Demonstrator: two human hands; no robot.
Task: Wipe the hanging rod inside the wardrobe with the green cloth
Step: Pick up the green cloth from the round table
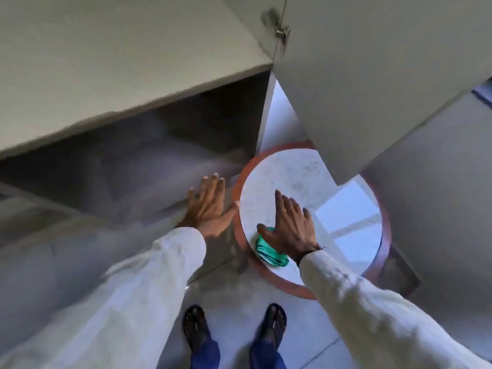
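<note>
The green cloth [271, 253] lies bunched on the round bench [287, 177] at lower centre of the frame, partly under the right hand [290, 227], whose fingers are spread flat and not yet closed on it. The left hand [210, 206] is open too, holding nothing, just left of the bench rim. This looks like the pick-up step. Next, the right hand must close on the cloth and lift it toward the wardrobe [133, 102] at upper left; its rod is not visible, perhaps hidden in the blurred, dark interior.
</note>
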